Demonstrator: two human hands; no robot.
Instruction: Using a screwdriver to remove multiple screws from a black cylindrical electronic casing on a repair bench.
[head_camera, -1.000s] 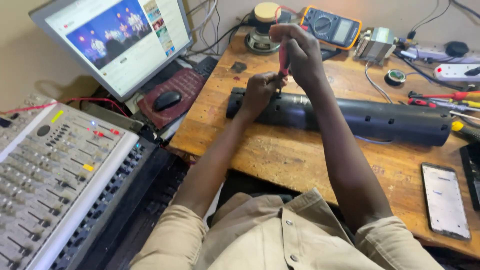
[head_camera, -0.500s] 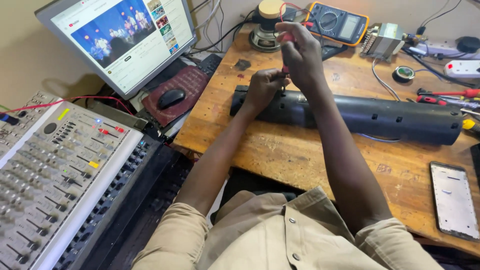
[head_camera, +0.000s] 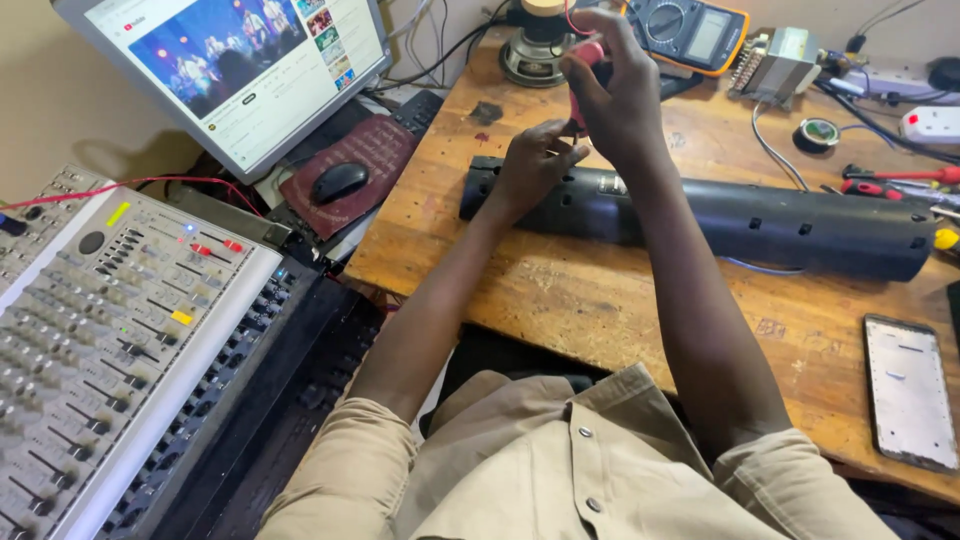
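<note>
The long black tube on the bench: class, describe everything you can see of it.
The long black tube looks like a matt plastic casing, rounded, with small square and round holes along its side. It lies flat on its side across the worn wooden bench, running left to right. The left hand rests on its left end; the right hand holds a red-handled screwdriver upright above it. A thin wire shows beneath its middle.

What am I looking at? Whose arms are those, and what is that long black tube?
The camera sits on a person's head and looks down, so those arms are their own. The left hand steadies a long black tube-shaped casing lying on a wooden table. The right hand has its grip around a red-handled screwdriver, tip down toward the casing. Nearby lie a phone, a meter and a mouse. At left are a computer screen and a sound mixer.
</note>
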